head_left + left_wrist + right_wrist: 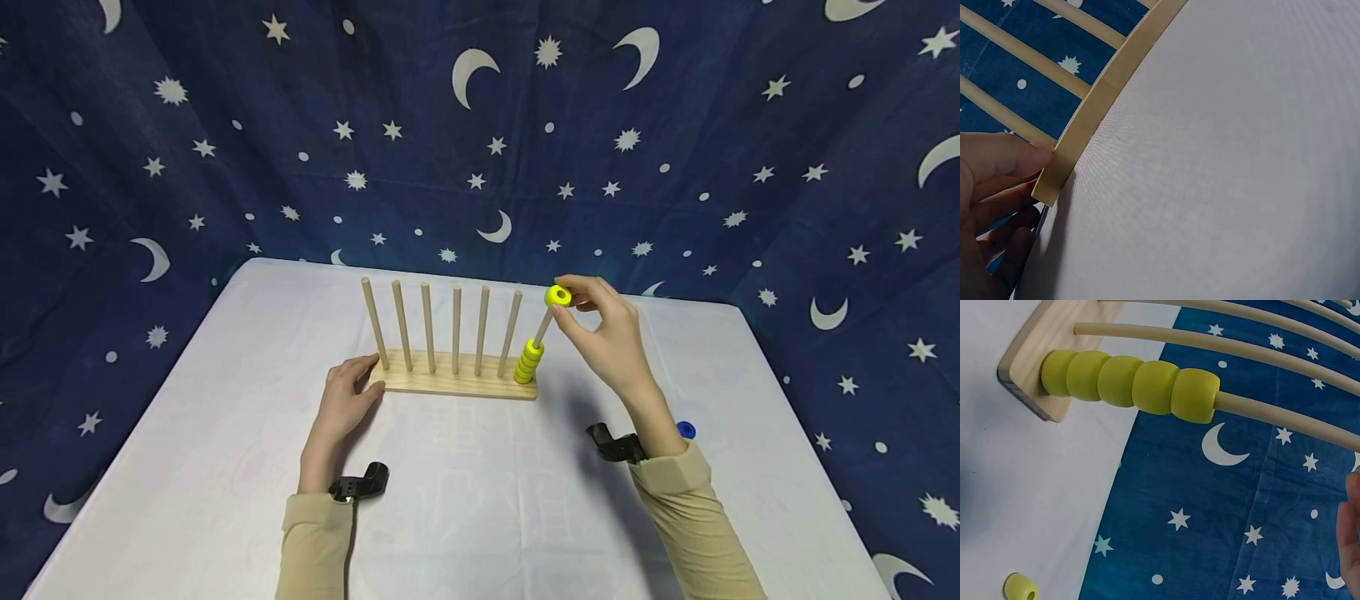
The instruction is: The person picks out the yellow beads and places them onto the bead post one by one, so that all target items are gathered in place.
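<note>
A pale wooden peg stand (454,383) has a row of upright pegs along its base. My left hand (347,398) grips the left end of that base, thumb at the front edge and fingers behind, as the left wrist view shows up close. Between thumb and fingertips, my right hand (611,337) pinches a yellow bead (557,296) at the top of the rightmost peg. Its hole faces the head camera. Lower on the same peg, several yellow beads (1194,395) are stacked down to the base. The other pegs carry no beads.
A blue bead (686,429) lies on the white table (450,517), partly behind the right forearm. One loose yellow bead (1020,587) shows at the lower left of the right wrist view. A dark blue cloth (420,100) with moons and stars hangs behind the table.
</note>
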`<move>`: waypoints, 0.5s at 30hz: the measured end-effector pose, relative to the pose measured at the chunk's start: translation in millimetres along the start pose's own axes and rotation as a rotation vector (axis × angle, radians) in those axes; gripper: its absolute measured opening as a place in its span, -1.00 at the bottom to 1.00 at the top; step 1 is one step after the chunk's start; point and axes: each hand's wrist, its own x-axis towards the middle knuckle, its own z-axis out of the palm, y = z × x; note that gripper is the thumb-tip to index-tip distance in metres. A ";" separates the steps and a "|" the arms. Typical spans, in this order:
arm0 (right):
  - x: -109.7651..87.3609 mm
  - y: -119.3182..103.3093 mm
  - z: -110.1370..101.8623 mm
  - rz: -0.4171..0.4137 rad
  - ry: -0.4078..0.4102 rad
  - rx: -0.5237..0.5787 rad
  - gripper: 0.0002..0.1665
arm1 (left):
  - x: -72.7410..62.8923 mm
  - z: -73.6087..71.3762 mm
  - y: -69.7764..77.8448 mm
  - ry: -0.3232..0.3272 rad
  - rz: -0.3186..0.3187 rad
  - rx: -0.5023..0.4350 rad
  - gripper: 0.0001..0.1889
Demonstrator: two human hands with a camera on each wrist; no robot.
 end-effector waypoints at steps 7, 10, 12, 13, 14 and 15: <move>-1.8 2.5 3.1 0.018 -0.012 -0.012 -0.58 | 0.1 -0.3 0.4 -0.007 -0.002 0.001 -0.46; -1.8 3.3 4.0 0.017 -0.011 -0.012 -0.59 | -0.2 0.1 -0.2 0.002 0.005 -0.002 -0.46; -1.5 3.4 4.1 0.016 -0.008 -0.009 -0.60 | -0.3 0.3 -0.5 0.004 0.008 -0.002 -0.46; -1.3 3.7 4.2 0.017 -0.006 -0.008 -0.61 | -0.1 0.4 -0.7 0.003 0.009 -0.003 -0.46; -1.2 3.9 4.3 0.018 -0.005 -0.008 -0.61 | 0.0 0.5 -0.8 0.000 0.009 -0.003 -0.46; -1.0 4.0 4.3 0.019 -0.005 -0.010 -0.61 | 0.3 0.3 -0.7 -0.003 0.008 -0.002 -0.46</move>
